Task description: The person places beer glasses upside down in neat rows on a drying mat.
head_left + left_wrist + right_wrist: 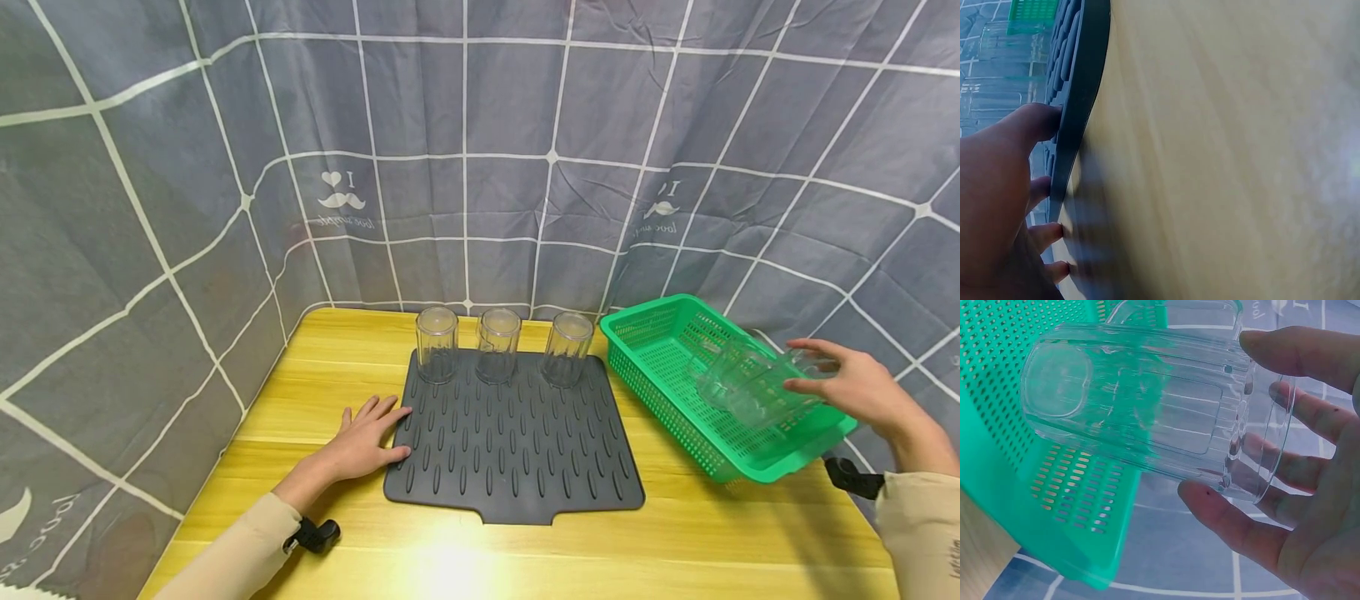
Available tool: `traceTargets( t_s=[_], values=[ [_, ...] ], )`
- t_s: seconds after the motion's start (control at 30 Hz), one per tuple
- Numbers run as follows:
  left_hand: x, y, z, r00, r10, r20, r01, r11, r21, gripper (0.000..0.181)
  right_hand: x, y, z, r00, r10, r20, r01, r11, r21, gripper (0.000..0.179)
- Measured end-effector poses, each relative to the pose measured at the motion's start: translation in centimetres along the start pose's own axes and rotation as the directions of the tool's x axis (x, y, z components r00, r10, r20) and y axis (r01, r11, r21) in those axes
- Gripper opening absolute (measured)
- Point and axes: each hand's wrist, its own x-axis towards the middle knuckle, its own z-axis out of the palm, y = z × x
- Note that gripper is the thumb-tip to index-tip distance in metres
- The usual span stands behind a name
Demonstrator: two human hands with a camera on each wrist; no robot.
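Note:
My right hand [862, 383] grips a clear glass mug [1122, 400] near its rim, thumb on one side and fingers on the other. The mug lies tilted over the green basket [667, 417], its base pointing into it. Beside it in the basket is more clear glassware [716, 375], partly overlapped by the held mug. My left hand [360, 442] rests at the left edge of the dark grey drying mat [517, 442], fingers spread, thumb on the ribbed top. Three glasses stand upside down along the mat's back edge: left [437, 346], middle [498, 346] and right [567, 350].
The mat lies on a yellow wooden table [330, 358]. A grey curtain with white grid lines [502, 200] hangs behind the table and along its sides. The basket stands at the right, its near corner beside the mat.

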Motion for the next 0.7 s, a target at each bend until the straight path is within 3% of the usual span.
traceTargets(
  t_s=[0.27, 0.7],
  values=[
    [-0.1, -0.1, 0.0, 1.0, 0.004, 0.008, -0.004, 1.0, -0.019, 0.074, -0.5, -0.9, -0.6, 1.0, 0.018, 0.001, -0.018, 1.0, -0.003, 0.079],
    [-0.2, 0.2, -0.4, 1.0, 0.002, 0.03, -0.001, 0.999, -0.035, 0.074, -0.9, -2.7, -1.1, 0.998, -0.004, -0.063, 0.007, 0.999, 0.041, 0.081]
  ],
)
